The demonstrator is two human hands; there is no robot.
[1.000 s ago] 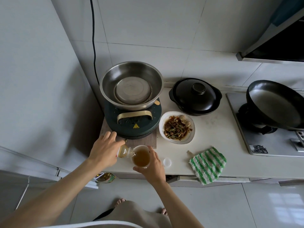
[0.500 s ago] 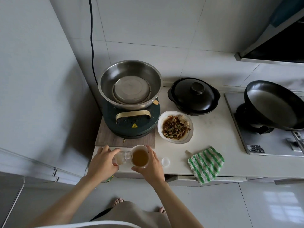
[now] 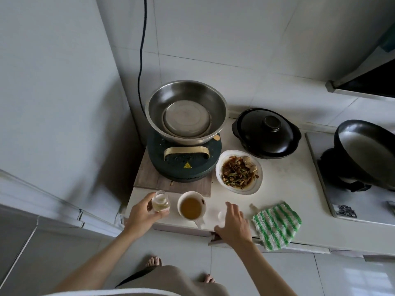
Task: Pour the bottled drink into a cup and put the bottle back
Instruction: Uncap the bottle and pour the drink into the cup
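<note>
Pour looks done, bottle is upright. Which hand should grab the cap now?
Right. The right hand hovers open directly over the white cap on the counter, while the left hand holds the bottle beside the full cup.

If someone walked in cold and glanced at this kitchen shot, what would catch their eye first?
Probably the two hands at the counter's near edge: the left hand holds a small upright bottle, beside a cup of amber drink, while the right hand reaches open toward a small white cap. Behind them, a big steel bowl sits on a dark round cooker, with a plate of stir-fry to its right.
</note>
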